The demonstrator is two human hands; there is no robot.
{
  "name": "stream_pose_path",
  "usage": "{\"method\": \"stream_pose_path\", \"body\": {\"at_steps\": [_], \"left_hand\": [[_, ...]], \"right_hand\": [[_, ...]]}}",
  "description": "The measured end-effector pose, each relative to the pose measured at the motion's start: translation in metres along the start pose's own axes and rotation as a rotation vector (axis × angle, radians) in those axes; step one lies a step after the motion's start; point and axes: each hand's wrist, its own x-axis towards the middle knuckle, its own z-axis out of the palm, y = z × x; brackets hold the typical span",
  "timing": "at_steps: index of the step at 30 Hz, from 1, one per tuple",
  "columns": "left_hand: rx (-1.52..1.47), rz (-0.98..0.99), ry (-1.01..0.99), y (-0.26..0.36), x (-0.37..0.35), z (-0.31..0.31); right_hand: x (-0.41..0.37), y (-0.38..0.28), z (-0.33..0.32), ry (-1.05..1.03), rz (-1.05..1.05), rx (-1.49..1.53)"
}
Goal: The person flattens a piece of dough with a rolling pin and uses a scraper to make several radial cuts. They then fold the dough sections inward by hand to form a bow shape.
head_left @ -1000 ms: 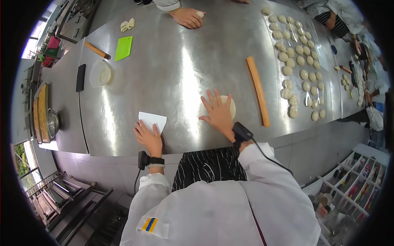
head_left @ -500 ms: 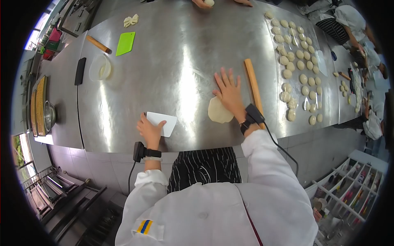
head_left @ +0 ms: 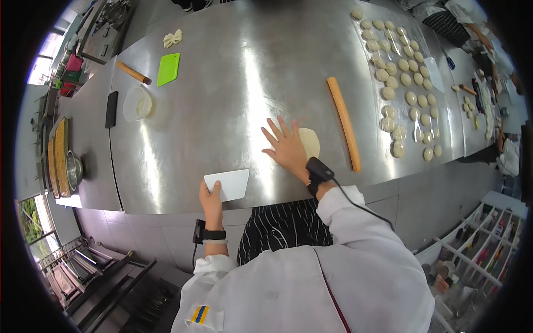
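Near the table's front edge my left hand (head_left: pixel 212 200) grips a white dough scraper (head_left: pixel 233 185), thumb on top and fingers beneath it. My right hand (head_left: pixel 287 147) is spread over a flat round of dough (head_left: pixel 310 143) and covers its left part. Its palm appears to rest on the dough. Right of that hand lies a wooden rolling pin (head_left: pixel 344 123), apart from both dough and hand.
Many dough balls (head_left: pixel 406 80) sit in rows on the table's right side. At the left are a green scraper (head_left: pixel 168 69), a clear plastic tub (head_left: pixel 137 104), a smaller rolling pin (head_left: pixel 133 72), a black bar (head_left: pixel 112 109) and a dough piece (head_left: pixel 172 38). Other people stand at far right.
My right hand has shifted left across the dough, now covering its left side. My left hand has moved right and nearer the edge with the scraper. The view has shifted slightly.
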Motion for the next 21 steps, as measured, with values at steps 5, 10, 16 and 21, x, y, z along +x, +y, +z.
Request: {"method": "stream_pose_path", "body": {"at_steps": [5,10,16,21], "left_hand": [[-0.095,-0.038,0.0,0.006,-0.009,-0.008],[-0.192,-0.005,-0.066,0.029,-0.006,0.001],[-0.407,-0.06,-0.14,0.053,-0.011,0.035],[0.114,0.106,-0.489,0.049,-0.019,0.068]], "right_hand": [[-0.015,0.0,-0.022,0.132,-0.022,-0.005],[-0.022,0.014,-0.026,0.008,0.018,0.018],[-0.012,0.05,-0.031,0.032,-0.064,0.254],[-0.065,0.01,-0.09,-0.075,0.021,0.651]]}}
